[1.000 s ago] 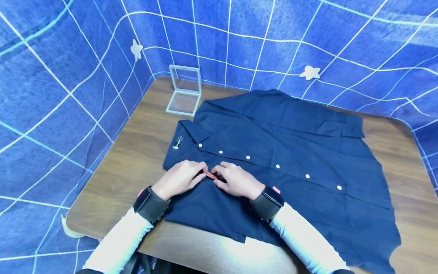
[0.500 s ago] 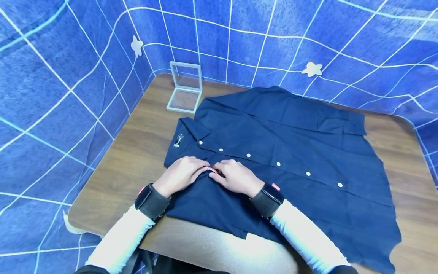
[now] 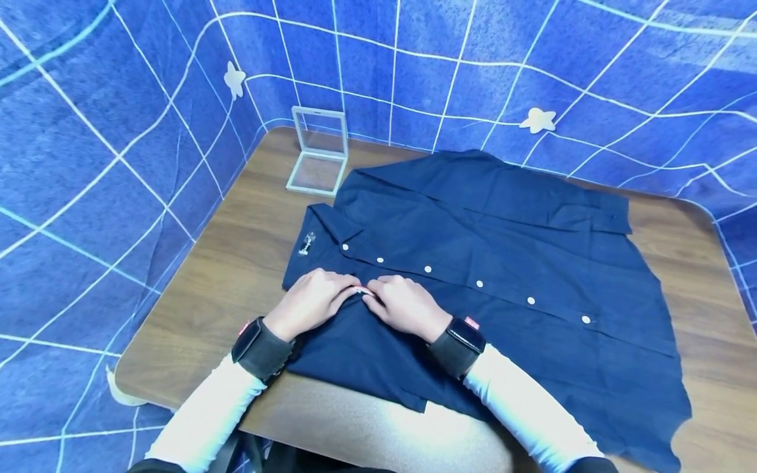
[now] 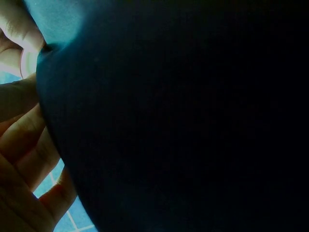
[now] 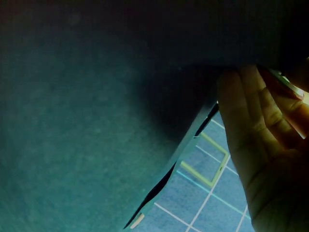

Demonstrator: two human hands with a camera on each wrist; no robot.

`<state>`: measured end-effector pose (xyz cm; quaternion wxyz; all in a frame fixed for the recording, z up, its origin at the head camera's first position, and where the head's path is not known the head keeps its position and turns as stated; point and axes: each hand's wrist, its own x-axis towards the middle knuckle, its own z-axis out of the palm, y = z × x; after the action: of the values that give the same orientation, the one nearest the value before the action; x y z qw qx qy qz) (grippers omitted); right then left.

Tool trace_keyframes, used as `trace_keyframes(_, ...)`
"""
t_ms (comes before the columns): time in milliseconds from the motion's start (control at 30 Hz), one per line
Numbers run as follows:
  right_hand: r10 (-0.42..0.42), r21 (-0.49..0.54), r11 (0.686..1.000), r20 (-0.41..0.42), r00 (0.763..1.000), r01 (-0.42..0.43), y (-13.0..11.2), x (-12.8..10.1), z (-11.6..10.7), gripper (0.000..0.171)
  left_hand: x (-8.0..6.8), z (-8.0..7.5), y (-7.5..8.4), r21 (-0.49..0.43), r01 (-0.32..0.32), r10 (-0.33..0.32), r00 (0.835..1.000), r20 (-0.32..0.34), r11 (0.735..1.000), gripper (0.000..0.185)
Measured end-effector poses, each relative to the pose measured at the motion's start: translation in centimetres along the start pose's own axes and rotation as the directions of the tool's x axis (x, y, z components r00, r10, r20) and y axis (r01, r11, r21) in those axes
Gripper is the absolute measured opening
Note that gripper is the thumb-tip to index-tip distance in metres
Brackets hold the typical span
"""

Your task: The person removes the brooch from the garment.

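A navy shirt (image 3: 449, 230) lies spread on the table, white buttons running along its open front. My left hand (image 3: 310, 301) and right hand (image 3: 408, 307) meet over the front panel nearer me, below the collar. Between their fingertips, both pinch a small thin red-and-white piece (image 3: 363, 290) at the cloth; it looks like a badge seen edge-on. Its pale curved rim shows beside the fingers (image 4: 21, 135) in the left wrist view. Dark cloth fills most of both wrist views. In the right wrist view, the fingers (image 5: 260, 106) reach behind the cloth edge.
A clear hinged display case (image 3: 316, 174) stands open at the back left of the wooden table (image 3: 236, 230). Blue fabric with white grid lines (image 3: 414, 66) surrounds the table's back and left sides. The shirt's hem hangs near the front right edge.
The red-and-white piece has turned from showing its red face to nearly edge-on between the fingertips. Both hands have drawn slightly closer together; the shirt and case stay put.
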<state>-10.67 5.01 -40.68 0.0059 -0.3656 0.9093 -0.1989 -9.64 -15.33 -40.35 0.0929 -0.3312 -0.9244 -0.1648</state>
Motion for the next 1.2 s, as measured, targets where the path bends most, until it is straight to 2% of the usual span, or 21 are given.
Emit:
trace_keyframes(233,0.024,-0.03,0.999,-0.035,0.999,-0.025,-0.29,0.07,0.09,0.025,-0.03,-0.07,0.2,0.021,-0.01,0.01,1.0,-0.002,1.0,0.017)
trace_keyframes(500,0.027,-0.031,0.999,-0.073,0.997,-0.029,-0.52,0.18,0.13,0.021,0.19,-0.11,0.36,0.041,-0.029,0.03,0.999,-0.023,0.999,0.016)
trace_keyframes(767,0.043,0.055,0.998,-0.093,0.995,-0.038,-0.47,0.18,0.21,0.016,0.11,-0.19,0.13,0.015,0.008,-0.008,1.0,-0.009,1.0,0.016)
trace_keyframes(1200,0.038,0.051,0.998,-0.134,0.99,-0.031,-0.31,0.01,0.28,0.015,0.12,-0.16,-0.1,-0.059,0.001,-0.001,1.0,-0.013,0.998,0.014)
